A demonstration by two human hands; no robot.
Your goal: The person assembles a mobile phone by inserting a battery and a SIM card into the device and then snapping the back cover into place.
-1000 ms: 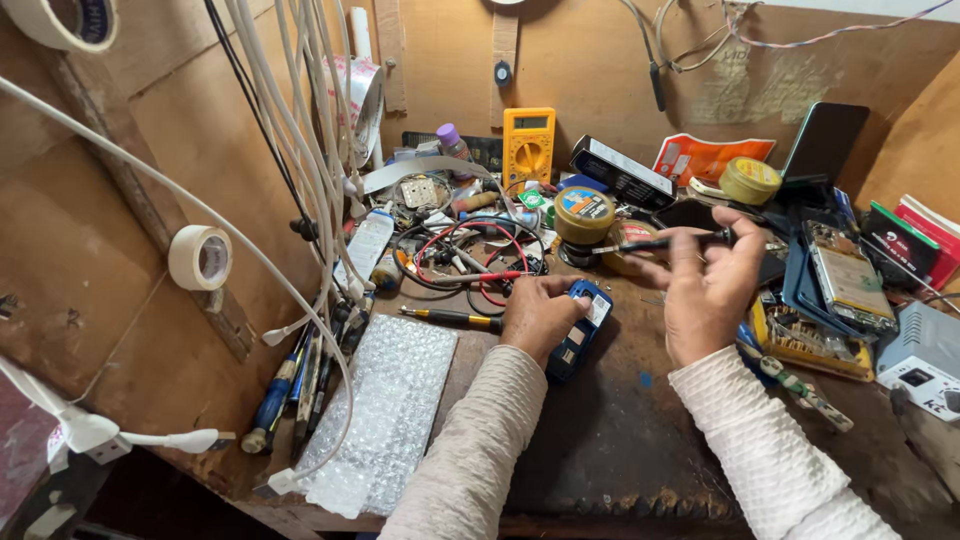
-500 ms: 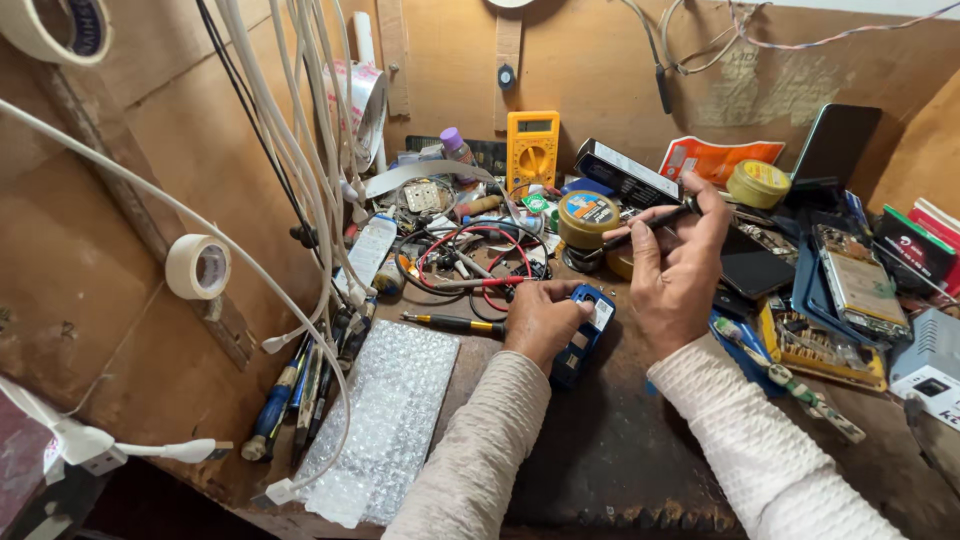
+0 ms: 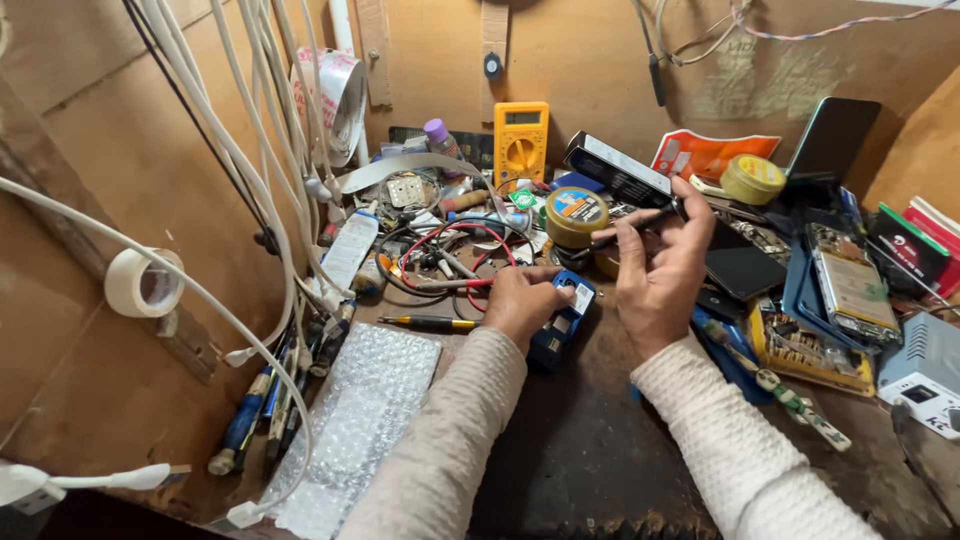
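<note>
My left hand [image 3: 518, 303] rests on a small blue device [image 3: 563, 322] lying on the dark workbench, fingers curled over its left side. My right hand [image 3: 660, 268] is raised just to the right of it, palm toward me, and pinches a thin dark tool [image 3: 632, 226] that points left toward a round tin with a yellow and blue lid [image 3: 576, 214]. A yellow-handled screwdriver [image 3: 432, 322] lies left of my left hand. Red and black test leads [image 3: 450, 262] coil behind it.
A yellow multimeter [image 3: 520, 143] leans on the back wall. Opened phones and circuit boards [image 3: 850, 285] crowd the right side. Bubble wrap [image 3: 360, 420] lies at front left, white cables [image 3: 250, 170] hang on the left, and a tape roll [image 3: 145, 282] is on the left wall.
My right hand has lifted and turned upright with the thin tool, coming nearer the blue device. The left hand has stayed on the device. The view has moved closer.
</note>
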